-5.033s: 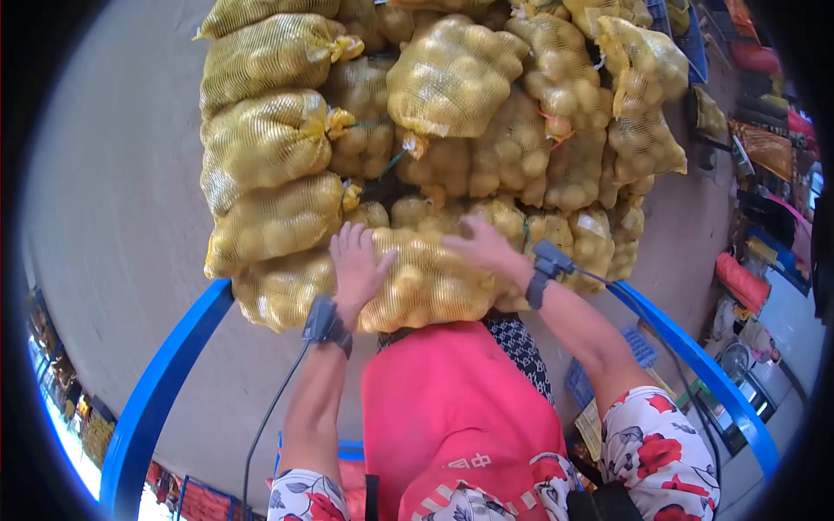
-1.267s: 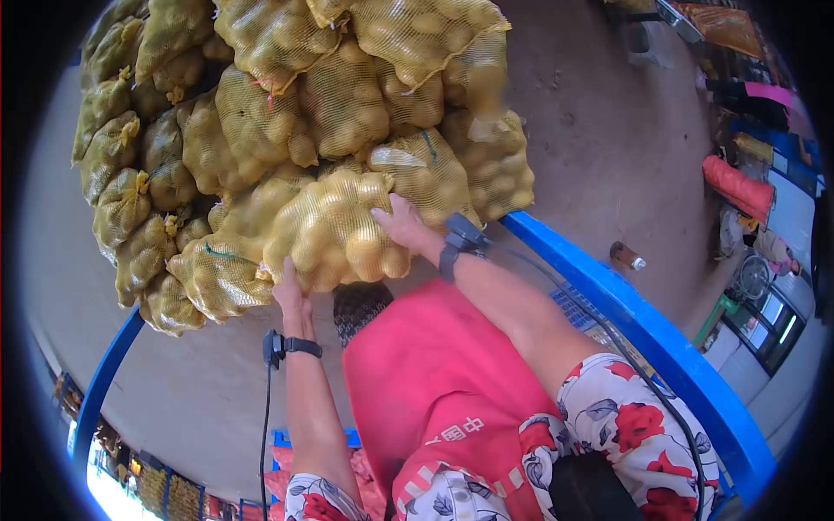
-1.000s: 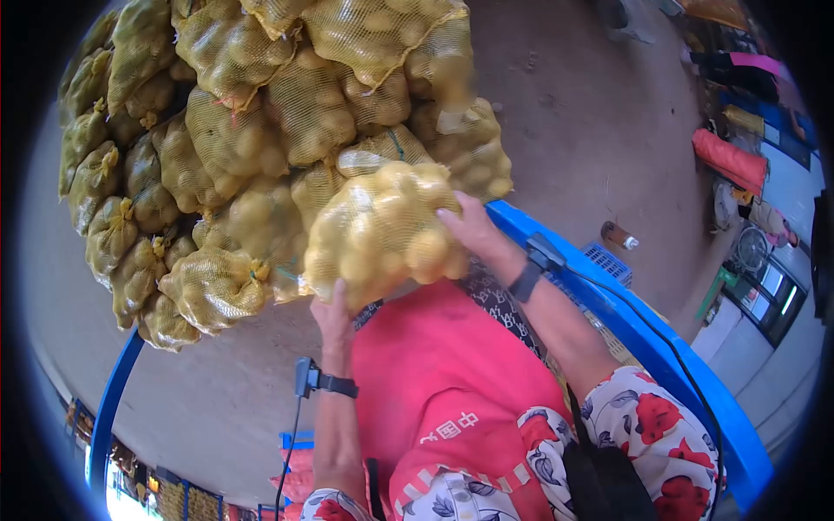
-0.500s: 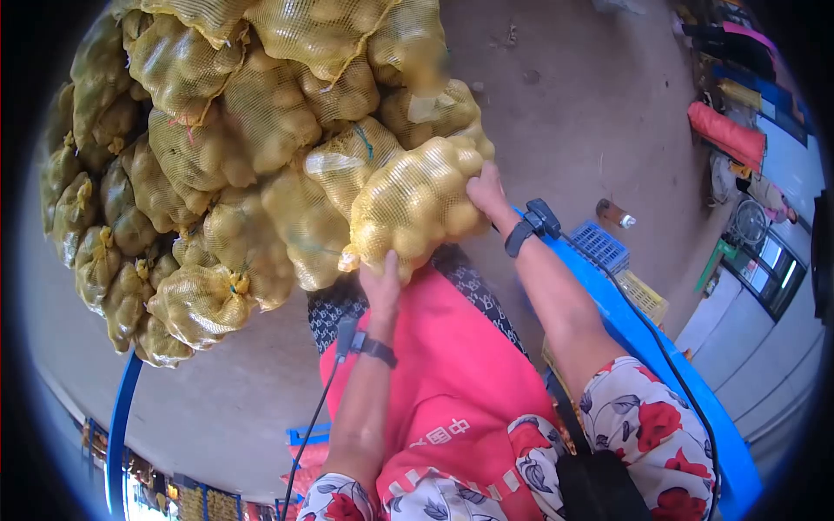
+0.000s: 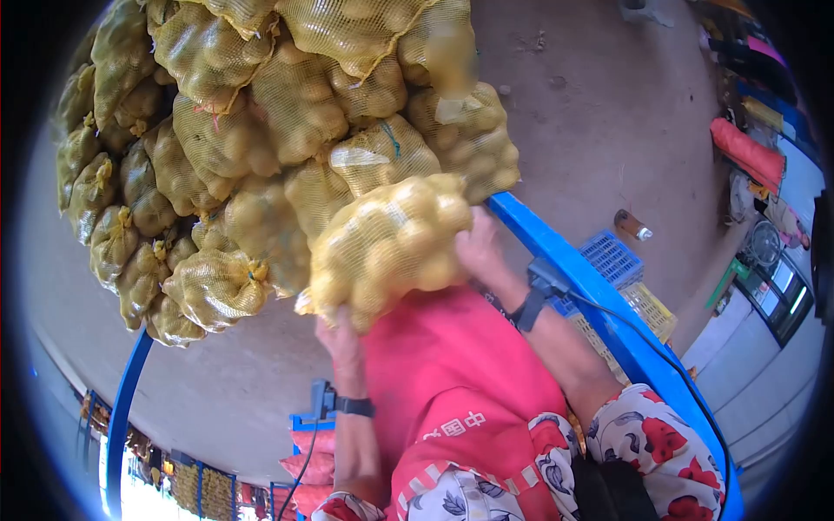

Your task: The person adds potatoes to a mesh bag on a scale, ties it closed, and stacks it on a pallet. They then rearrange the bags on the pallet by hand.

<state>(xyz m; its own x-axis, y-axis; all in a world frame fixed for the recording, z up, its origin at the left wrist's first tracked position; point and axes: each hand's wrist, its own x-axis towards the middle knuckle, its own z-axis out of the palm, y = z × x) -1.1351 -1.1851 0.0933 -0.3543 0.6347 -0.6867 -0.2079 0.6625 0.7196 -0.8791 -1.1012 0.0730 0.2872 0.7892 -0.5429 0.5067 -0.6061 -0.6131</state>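
A yellow mesh bag of potatoes [image 5: 387, 243] is held in front of my apron, slightly blurred. At its lower left end, near the gathered tip, my left hand [image 5: 341, 343] grips the bag from underneath. My right hand [image 5: 480, 247] clasps the opposite end, its fingertips partly hidden by the bag. Just beyond the held bag is another mesh bag [image 5: 382, 156] with a blue-green tie, part of a large pile of similar filled bags [image 5: 226, 143].
A blue metal bar [image 5: 599, 321] runs along my right side, with a cable over it. Blue crates [image 5: 612, 258] and a yellow crate [image 5: 650, 311] stand beyond, near a bottle [image 5: 632, 226] on the floor. Another blue post [image 5: 128, 399] rises at left.
Both hands have drawn the bag of potatoes towards my body and slightly left, exposing more of the bags behind it. The camera view has also shifted a little.
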